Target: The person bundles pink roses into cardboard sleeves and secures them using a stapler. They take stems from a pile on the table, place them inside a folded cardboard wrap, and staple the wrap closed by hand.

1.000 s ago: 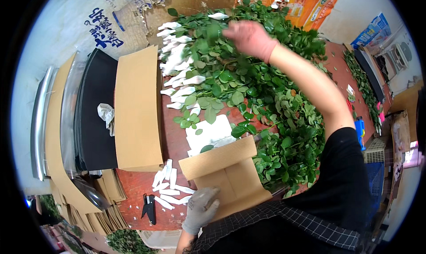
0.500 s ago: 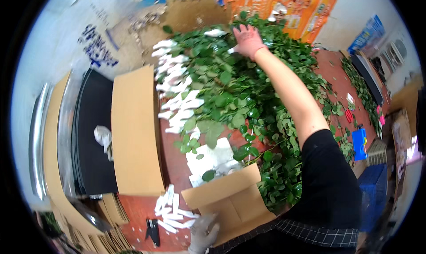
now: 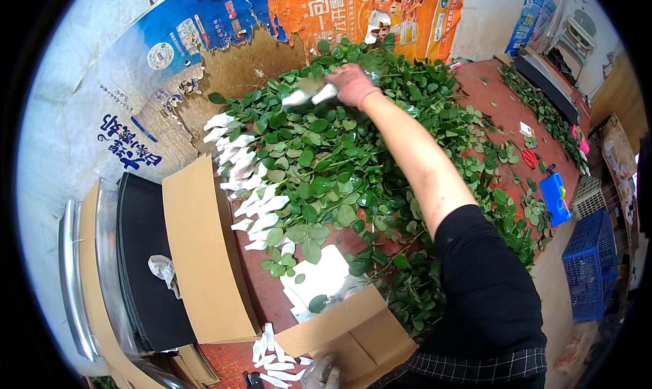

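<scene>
Far across the red table, my right hand, in a pink glove, closes its fingers around one white-wrapped flower stem at the back of the heap of green leafy stems, just below the torn orange and blue poster wall. How firmly the fingers have it I cannot tell from here; the wrapped tip pokes out to the left of the fist. My left hand, in a grey glove, rests at the bottom edge on the open brown cardboard box, fingers curled on its flap, holding nothing else.

By my judgement the step in hand is picking one stem out of the pile. The next move calls for a clean lift, so its leaves do not drag neighbours along, then a long pull back toward the box.

Counted: one stem in the grip; more than a dozen white-wrapped tips line the heap's left edge, too overlapped for an exact figure; about six loose white wraps lie beside the box; one tall flat cardboard sheet leans on a black tray; one blue plastic crate stands on the right.
</scene>
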The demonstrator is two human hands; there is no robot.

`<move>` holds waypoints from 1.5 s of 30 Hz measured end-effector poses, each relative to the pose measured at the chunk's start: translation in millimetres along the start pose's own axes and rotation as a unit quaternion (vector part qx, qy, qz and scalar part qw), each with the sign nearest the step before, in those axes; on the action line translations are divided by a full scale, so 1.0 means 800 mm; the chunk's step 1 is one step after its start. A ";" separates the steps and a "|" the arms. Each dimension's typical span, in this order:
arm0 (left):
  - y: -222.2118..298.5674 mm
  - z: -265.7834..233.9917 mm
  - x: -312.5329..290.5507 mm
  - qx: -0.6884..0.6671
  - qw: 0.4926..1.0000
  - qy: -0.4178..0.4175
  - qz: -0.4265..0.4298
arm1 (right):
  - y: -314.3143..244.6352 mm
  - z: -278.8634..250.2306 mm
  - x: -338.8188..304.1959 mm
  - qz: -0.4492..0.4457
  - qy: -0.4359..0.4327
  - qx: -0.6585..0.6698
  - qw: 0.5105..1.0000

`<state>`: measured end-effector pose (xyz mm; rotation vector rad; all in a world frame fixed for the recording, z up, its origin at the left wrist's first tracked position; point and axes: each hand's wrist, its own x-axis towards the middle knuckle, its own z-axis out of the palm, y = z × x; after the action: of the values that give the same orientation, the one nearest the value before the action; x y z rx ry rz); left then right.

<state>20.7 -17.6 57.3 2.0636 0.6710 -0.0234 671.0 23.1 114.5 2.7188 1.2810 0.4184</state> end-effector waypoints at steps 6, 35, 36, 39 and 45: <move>0.008 -0.001 -0.007 -0.039 0.999 0.016 0.026 | 0.153 -0.159 -0.076 0.313 0.349 0.335 0.817; -0.002 -0.098 0.038 -0.266 0.916 0.294 0.055 | -0.187 -0.005 0.126 -0.088 -0.073 0.172 0.978; -0.007 -0.090 0.038 -0.259 0.924 0.278 0.037 | -0.191 0.006 0.130 -0.057 -0.117 0.129 0.983; -0.022 -0.079 0.038 -0.230 0.930 0.288 -0.010 | -0.200 0.035 0.141 -0.013 -0.176 0.064 0.982; -0.037 -0.066 0.026 -0.226 0.918 0.323 -0.036 | -0.224 -0.001 0.118 -0.086 -0.175 -0.024 0.981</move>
<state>11.8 45.5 58.4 1.5763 1.0364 0.7362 595.3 210.4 96.4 2.4692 1.3653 -0.0454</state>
